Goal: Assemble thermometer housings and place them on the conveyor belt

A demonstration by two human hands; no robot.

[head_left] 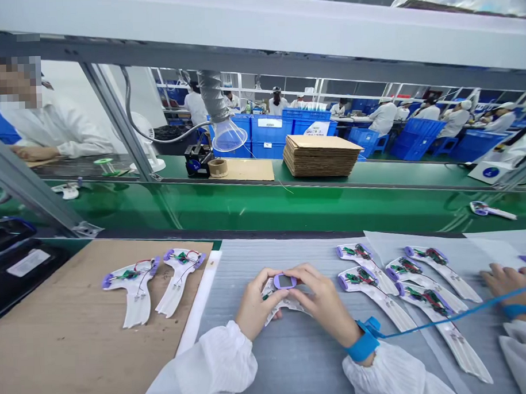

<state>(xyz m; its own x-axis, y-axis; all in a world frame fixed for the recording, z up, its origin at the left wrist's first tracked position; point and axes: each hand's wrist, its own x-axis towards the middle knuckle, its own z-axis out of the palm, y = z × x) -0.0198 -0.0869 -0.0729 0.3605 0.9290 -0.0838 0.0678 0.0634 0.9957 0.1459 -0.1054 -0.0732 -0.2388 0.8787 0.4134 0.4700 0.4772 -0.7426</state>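
Between both hands is a white forehead-thermometer housing half (289, 306), with a purple-rimmed display (285, 281) facing up at its top. My left hand (258, 298) grips its left side, thumb near the display's lower edge. My right hand (320, 295), with a blue wrist strap (363, 343), holds the right side, fingers on the display rim. The held piece is partly hidden by the fingers. On the left lie two similar housing halves, one (137, 305) beside another (176, 289), with green boards and wires showing.
Several opened thermometer halves (467, 351) lie on the grey mat to the right. A co-worker's hand (511, 283) rests at far right, with a blue cord (465, 313) crossing there. Behind the green conveyor (254, 206) are stacked cardboard (320, 157) and a fume hose (214, 98).
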